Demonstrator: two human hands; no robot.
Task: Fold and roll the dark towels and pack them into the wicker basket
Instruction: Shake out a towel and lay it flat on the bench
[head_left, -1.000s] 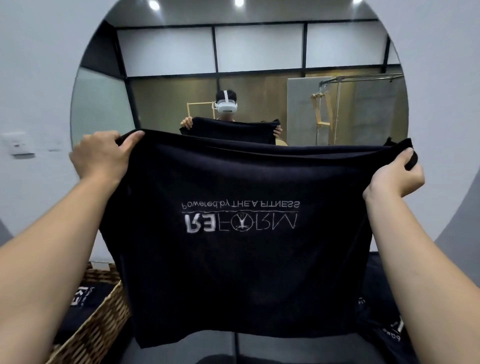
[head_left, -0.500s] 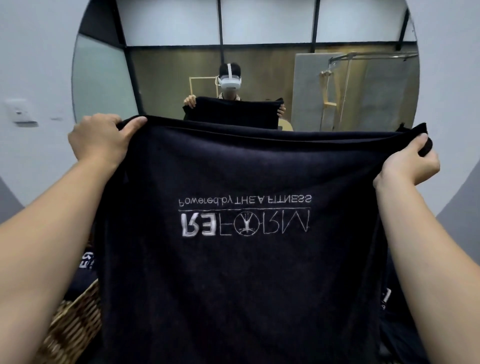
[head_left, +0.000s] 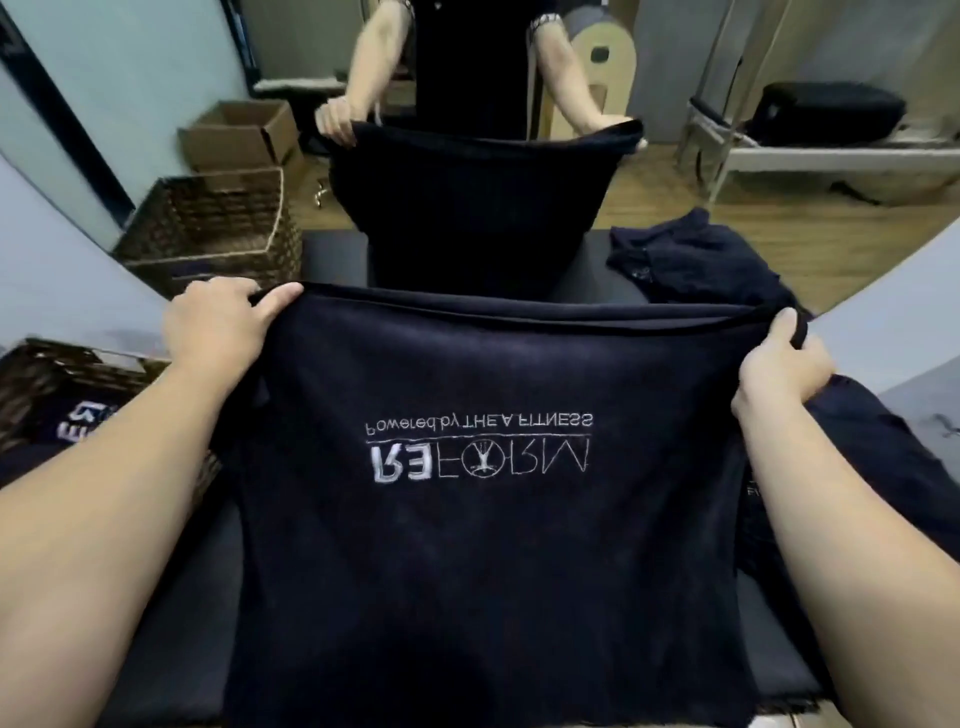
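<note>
A dark navy towel (head_left: 483, 561) with upside-down white lettering hangs spread out in front of me. My left hand (head_left: 215, 325) grips its top left corner, and my right hand (head_left: 779, 364) grips its top right corner. The wicker basket (head_left: 31, 374) stands at the left edge, with a dark printed towel (head_left: 67, 421) inside it. More dark towels (head_left: 893, 467) lie in a pile to the right. The surface under the held towel is hidden by it.
A big round mirror ahead reflects me holding the towel, the basket (head_left: 208, 223) and the towel pile (head_left: 691, 254). The reflection also shows a cardboard box (head_left: 239, 135), a white bench and a wooden floor. A dark padded table (head_left: 176, 613) lies below.
The towel and both hands have come down from chest height toward the table, and my view has tilted down. Both corner grips are unchanged.
</note>
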